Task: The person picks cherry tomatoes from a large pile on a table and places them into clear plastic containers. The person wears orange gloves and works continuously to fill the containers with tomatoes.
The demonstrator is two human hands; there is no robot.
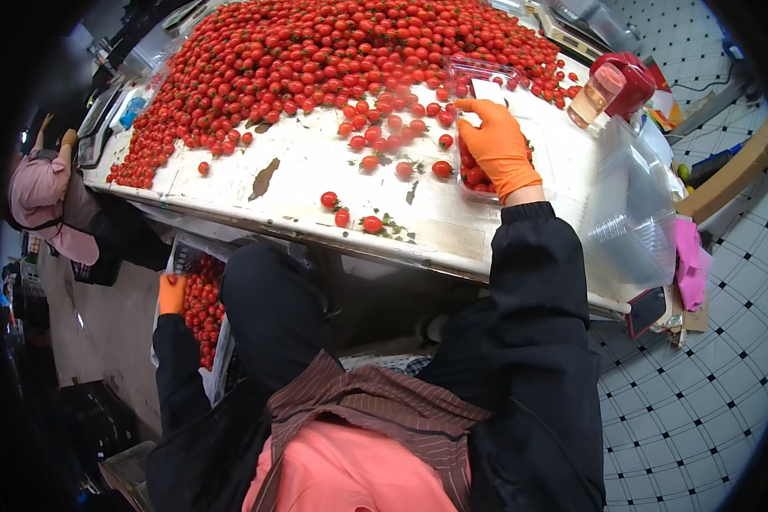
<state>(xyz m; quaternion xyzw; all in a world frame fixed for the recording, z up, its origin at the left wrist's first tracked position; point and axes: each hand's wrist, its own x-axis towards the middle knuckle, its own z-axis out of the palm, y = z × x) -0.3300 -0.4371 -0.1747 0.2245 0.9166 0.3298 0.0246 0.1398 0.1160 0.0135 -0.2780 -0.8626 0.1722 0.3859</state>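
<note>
My right hand [496, 147], in an orange glove, is over a clear plastic clamshell [480, 195] with cherry tomatoes in its base. Its thumb and forefinger are a little apart near the clamshell's left edge; the palm side is hidden. The raised lid [457, 67] stands behind, with a white label [488, 91]. Low at the left, my left hand [171, 296], also gloved in orange, is at the side of a lined crate [221, 358] of cherry tomatoes [203, 304]. A red tomato shows between its fingers.
A large heap of cherry tomatoes [333, 51] covers the back of the white table [307, 160]. Right of the clamshell are a bottle [595, 96], a red container [627, 83] and stacked clear clamshells [633, 211]. A phone [646, 312] lies at the table corner. Another person [51, 192] works at left.
</note>
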